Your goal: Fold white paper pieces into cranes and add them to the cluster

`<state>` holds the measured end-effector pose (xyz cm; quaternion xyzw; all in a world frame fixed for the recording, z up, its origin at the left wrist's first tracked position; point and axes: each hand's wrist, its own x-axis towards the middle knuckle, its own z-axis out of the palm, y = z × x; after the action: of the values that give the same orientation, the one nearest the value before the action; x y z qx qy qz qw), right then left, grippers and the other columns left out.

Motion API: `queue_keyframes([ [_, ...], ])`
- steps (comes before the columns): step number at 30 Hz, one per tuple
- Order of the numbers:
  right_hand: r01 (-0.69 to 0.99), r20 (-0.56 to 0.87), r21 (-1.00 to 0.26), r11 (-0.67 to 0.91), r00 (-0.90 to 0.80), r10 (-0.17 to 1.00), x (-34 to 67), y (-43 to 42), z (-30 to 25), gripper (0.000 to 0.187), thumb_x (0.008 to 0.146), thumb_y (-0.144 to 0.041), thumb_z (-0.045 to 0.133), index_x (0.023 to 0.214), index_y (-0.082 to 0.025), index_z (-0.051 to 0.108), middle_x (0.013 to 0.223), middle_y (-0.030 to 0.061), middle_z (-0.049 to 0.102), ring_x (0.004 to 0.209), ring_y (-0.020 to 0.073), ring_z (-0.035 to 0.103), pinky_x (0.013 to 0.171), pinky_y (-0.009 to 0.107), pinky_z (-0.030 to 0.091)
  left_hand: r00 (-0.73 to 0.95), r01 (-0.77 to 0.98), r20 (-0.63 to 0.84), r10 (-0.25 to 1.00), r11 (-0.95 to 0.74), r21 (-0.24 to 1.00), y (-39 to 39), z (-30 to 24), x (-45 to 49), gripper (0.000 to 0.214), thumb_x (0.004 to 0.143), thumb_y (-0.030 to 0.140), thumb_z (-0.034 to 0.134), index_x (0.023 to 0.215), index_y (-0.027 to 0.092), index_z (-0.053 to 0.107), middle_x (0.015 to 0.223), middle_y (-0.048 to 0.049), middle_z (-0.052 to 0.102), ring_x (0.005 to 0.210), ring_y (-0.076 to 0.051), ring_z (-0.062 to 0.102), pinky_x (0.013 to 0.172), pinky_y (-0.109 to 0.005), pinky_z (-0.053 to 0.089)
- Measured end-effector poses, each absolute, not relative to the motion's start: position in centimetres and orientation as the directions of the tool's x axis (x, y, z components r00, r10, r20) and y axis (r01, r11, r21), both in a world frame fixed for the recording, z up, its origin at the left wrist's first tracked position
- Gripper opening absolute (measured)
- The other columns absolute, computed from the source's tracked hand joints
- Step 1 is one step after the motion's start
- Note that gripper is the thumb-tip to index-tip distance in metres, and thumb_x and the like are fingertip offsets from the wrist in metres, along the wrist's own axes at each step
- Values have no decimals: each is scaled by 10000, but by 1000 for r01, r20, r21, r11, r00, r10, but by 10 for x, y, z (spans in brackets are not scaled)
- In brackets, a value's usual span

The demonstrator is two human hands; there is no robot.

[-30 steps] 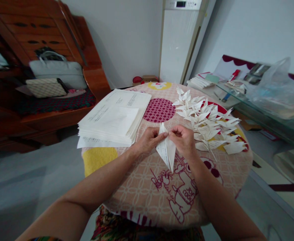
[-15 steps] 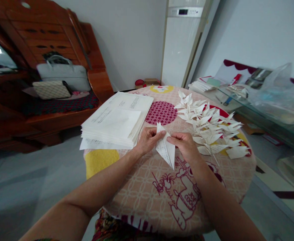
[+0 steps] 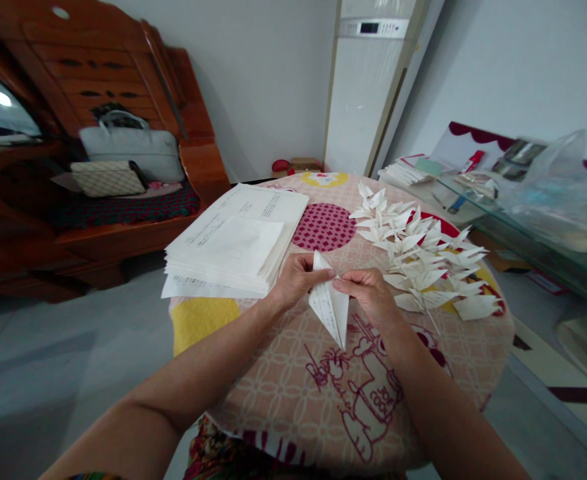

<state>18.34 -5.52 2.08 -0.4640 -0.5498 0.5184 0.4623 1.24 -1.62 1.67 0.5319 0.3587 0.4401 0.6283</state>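
Both my hands hold one folded white paper piece (image 3: 330, 307), a long pointed shape with its tip aimed toward me, just above the round table's patterned cloth (image 3: 283, 380). My left hand (image 3: 296, 281) pinches its upper left flap near the top. My right hand (image 3: 368, 293) is closed on its right edge with thumb and fingers pressed together. A pile of several finished folded paper shapes (image 3: 421, 250) lies to the right of my hands. A thick stack of white sheets (image 3: 233, 243) lies on the table's left side.
A wooden bench (image 3: 98, 220) with a grey bag (image 3: 133, 150) and a quilted bag (image 3: 108, 177) stands at left. A tall white standing unit (image 3: 363, 87) is behind the table. A glass table (image 3: 523, 220) with a plastic bag and papers is at right.
My hands and the paper piece stayed over the same spot. My right thumb slid along the paper's right edge, and the top flap now stands a little more upright. The camera shifted slightly.
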Motion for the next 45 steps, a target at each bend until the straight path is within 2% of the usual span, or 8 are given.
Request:
queue_keyframes([
  [5,64,51,-996,63,-173,984,181,-57,26,381,708,-423,726,479,-186,535,493,-57,366,532,94,301,533,264,255,334,-225,-12,942,93,970,-19,18,14,336,607,347,853,612,131,596,551,28,577,433,-75,483,434,-203,346],
  [14,127,71,-987,94,-175,982,180,-58,26,377,732,-414,719,501,-187,525,520,-52,361,547,99,312,533,266,249,255,-226,54,965,5,974,-21,20,16,400,699,431,768,521,140,559,448,44,463,372,-50,365,377,-194,264],
  [19,126,67,-988,91,-185,980,181,-58,23,377,743,-426,720,512,-188,541,521,-50,377,547,102,323,533,264,265,233,-237,76,969,-19,971,-21,21,15,385,687,450,785,576,135,594,504,29,509,410,-57,400,402,-194,289],
  [25,130,72,-987,98,-193,979,181,-58,23,369,752,-421,720,518,-186,559,527,-43,408,552,105,347,541,265,282,216,-240,85,973,-31,970,-19,20,13,370,697,420,789,574,140,580,486,42,474,410,-50,378,415,-196,262],
  [35,104,94,-988,116,-201,975,179,-60,23,361,752,-395,725,518,-179,555,523,-53,387,543,96,323,538,264,254,172,-247,120,978,-75,966,-19,15,12,496,753,437,753,482,157,446,428,64,352,388,-38,293,406,-210,193],
  [38,72,78,-993,93,-183,980,180,-60,23,346,740,-397,734,526,-178,574,518,-52,410,537,96,335,539,264,260,200,-238,118,973,-68,969,-16,18,11,479,753,452,753,490,149,492,432,51,403,392,-42,334,401,-201,228],
  [42,31,37,-999,41,-130,991,183,-60,23,357,704,-399,758,508,-181,553,504,-54,412,515,91,333,522,263,244,310,-290,76,948,18,957,-8,25,3,282,662,350,809,645,129,635,542,14,587,440,-74,492,427,-197,372],
  [45,6,-8,-1000,-7,-110,994,183,-60,25,358,669,-386,762,485,-184,532,481,-56,407,490,86,329,503,259,229,354,-302,44,934,69,951,-2,29,-4,264,674,351,781,675,127,642,563,-3,626,453,-94,541,429,-201,415],
])
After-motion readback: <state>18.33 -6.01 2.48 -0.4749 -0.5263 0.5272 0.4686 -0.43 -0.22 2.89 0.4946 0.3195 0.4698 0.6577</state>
